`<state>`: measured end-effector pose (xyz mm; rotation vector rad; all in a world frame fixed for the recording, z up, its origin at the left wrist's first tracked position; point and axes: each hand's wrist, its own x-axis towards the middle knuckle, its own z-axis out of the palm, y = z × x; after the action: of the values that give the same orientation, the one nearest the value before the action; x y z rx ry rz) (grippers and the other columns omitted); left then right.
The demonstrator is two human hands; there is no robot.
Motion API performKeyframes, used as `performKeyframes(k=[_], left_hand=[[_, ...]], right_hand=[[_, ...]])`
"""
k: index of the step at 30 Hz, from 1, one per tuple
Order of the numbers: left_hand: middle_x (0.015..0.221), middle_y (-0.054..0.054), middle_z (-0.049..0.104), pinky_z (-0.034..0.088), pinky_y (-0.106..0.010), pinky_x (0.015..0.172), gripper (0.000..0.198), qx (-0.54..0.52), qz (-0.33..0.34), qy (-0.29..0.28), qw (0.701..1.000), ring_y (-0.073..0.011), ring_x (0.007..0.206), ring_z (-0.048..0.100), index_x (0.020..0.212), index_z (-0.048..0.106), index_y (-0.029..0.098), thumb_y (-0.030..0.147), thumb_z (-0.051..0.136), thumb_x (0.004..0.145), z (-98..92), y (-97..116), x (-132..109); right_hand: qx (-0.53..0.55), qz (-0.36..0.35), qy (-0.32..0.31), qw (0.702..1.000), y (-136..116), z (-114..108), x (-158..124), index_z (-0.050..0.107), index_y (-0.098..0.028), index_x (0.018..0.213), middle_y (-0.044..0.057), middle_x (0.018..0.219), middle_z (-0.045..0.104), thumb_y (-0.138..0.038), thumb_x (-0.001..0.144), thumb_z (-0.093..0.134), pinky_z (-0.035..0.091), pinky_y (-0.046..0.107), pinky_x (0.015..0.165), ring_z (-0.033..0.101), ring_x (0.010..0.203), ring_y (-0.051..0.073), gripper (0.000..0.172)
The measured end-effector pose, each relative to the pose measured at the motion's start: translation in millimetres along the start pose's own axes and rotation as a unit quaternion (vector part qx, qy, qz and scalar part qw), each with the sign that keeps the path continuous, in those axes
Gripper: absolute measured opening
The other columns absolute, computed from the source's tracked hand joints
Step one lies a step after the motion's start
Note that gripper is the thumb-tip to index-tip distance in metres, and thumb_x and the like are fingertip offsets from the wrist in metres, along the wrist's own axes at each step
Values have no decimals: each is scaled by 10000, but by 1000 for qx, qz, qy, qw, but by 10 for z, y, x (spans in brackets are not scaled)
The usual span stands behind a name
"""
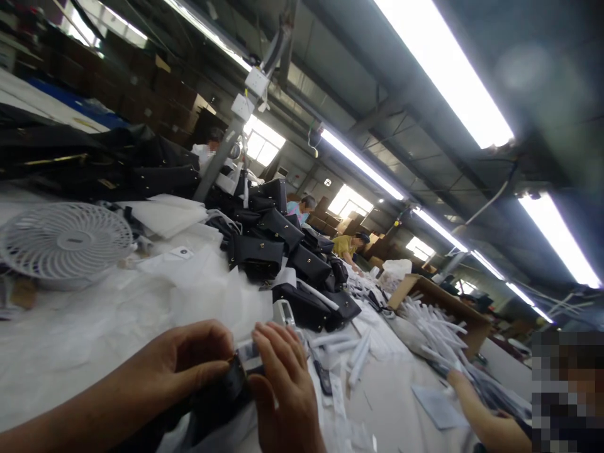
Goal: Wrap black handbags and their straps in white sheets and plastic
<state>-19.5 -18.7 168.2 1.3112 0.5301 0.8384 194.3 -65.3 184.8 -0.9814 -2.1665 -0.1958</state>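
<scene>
Low in the middle, my left hand [195, 362] pinches the edge of a black bag [219, 399] between thumb and curled fingers. Gold-coloured metal shows at that edge, close to the left thumb tip. My right hand [290, 390] closes on the same edge from the other side, its fingers over a clear or whitish strip [250, 357] and its thumb against the black material. Most of the bag's lower part is dark and partly hidden by my hands. A white device [284, 311] stands just beyond my right fingers.
Black bags [257, 255] are heaped ahead, more [155, 170] at the left. A white fan [66, 242] and white sheets [202, 289] lie left. A cardboard box [438, 308] with white rolls stands right, near a co-worker's arm [488, 418]. A post [221, 151] rises behind.
</scene>
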Motion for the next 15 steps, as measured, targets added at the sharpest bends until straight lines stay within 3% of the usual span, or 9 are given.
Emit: performKeyframes(k=[2,3,5,7,10,12,15], left_hand=[[721,31,624,390,-169,513,287,-25,1,5,1000,-96,587,502,857,617,218,485,723,841,-2,19,-25],[715,35,620,385,-165,507,296,-33,1,14,999,-92,577,491,865,624,222,504,713,845,-9,32,-44],[714,31,627,429,-179,541,335,-12,11,50,999,-108,602,518,890,655,231,564,665,858,-44,56,-97],[775,7,676,508,-217,644,396,63,42,103,992,-158,705,598,942,697,244,622,599,873,-119,40,-173],[1007,-17,747,561,-271,823,434,179,72,160,968,-245,934,683,1126,704,292,623,565,882,-282,-149,-325],[1133,-8,745,581,-287,848,436,218,55,179,958,-276,1008,702,1197,685,331,599,600,863,-373,-369,-431],[1107,9,770,576,-299,915,375,266,55,220,937,-294,1026,715,1093,739,354,576,686,795,-409,-677,-554]], right_hand=[[23,-2,-138,990,36,-49,195,416,-256,1494,84,1408,601,-301,983,584,245,545,1214,417,1426,281,540],[42,1,-196,980,53,-65,287,457,-269,1463,66,1357,639,-326,974,609,218,529,1224,458,1396,263,516],[64,17,-257,964,85,-86,441,590,-270,1332,44,1186,708,-327,978,613,306,441,1187,616,1204,208,360],[60,34,-269,961,114,-102,553,668,-234,1204,49,1061,701,-323,986,599,466,317,1020,676,978,165,245],[19,28,-260,965,149,-143,673,669,-217,1164,55,1026,659,-319,974,613,510,232,778,650,858,157,222],[-10,2,-259,966,166,-176,742,656,-214,1166,55,1018,648,-301,972,616,501,238,762,638,840,162,216],[-39,-40,-268,962,178,-214,835,644,-189,1175,69,1013,643,-294,977,603,503,249,760,631,834,171,227]])
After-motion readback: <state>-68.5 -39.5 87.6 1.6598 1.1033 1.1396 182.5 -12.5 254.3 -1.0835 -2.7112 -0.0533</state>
